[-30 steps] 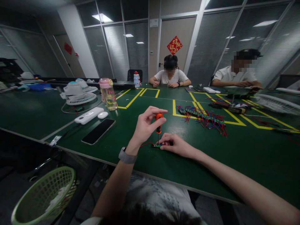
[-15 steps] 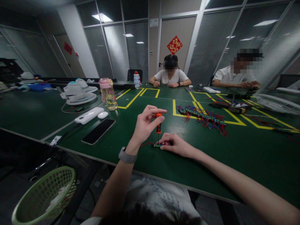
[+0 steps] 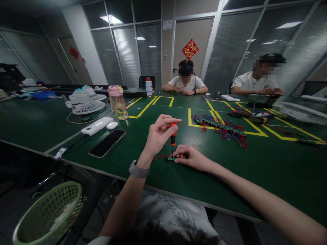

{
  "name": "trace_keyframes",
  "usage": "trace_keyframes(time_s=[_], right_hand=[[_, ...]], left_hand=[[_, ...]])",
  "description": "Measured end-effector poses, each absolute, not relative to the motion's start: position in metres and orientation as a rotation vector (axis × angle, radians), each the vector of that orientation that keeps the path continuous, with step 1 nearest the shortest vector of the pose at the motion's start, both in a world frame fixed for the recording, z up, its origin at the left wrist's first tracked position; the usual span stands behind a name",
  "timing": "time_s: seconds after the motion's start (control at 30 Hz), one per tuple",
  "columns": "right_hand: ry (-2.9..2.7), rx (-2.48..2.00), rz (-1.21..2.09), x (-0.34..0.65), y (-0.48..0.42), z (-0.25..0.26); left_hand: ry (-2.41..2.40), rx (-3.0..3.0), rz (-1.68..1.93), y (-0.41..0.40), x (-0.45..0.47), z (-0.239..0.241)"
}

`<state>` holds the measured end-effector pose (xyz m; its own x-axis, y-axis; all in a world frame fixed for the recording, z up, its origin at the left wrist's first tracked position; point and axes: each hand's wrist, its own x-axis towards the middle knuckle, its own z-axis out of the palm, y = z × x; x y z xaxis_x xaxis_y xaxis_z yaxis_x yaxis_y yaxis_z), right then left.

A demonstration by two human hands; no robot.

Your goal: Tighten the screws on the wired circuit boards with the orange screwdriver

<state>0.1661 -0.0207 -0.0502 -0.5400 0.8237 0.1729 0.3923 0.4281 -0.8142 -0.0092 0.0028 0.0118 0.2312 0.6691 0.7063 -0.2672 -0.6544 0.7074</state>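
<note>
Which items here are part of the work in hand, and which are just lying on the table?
In use:
left hand gripping the orange screwdriver
right hand pinning the small circuit board

Lying about:
phone
white power bank
pink-capped bottle
desk fans
pile of wired boards
green basket

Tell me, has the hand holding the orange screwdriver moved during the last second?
No. The left hand keeps the orange screwdriver upright at the same spot over the small circuit board, level with the phone as before.
</note>
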Motion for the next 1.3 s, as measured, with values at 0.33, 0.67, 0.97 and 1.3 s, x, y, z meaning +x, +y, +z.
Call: trace_keyframes(time_s=[0.33,0.67,0.97,1.3], right_hand=[[-2.141,-1.009,0.976,0.1662,-0.0201,-0.0503],[-2.140,-1.015,0.977,0.1667,-0.0197,-0.0512],[-2.141,-1.027,0.975,0.1666,-0.0209,-0.0500],[-2.150,-1.013,0.954,0.1664,-0.0204,-0.0503]], left_hand=[[0.405,1.768,1.477,0.0013,-0.0085,0.0129],[0.365,1.671,1.334,0.0017,-0.0081,0.0103],[0.487,1.716,1.483,0.0043,-0.0084,0.0114],[0.395,1.736,1.475,0.0014,-0.0085,0.0129]])
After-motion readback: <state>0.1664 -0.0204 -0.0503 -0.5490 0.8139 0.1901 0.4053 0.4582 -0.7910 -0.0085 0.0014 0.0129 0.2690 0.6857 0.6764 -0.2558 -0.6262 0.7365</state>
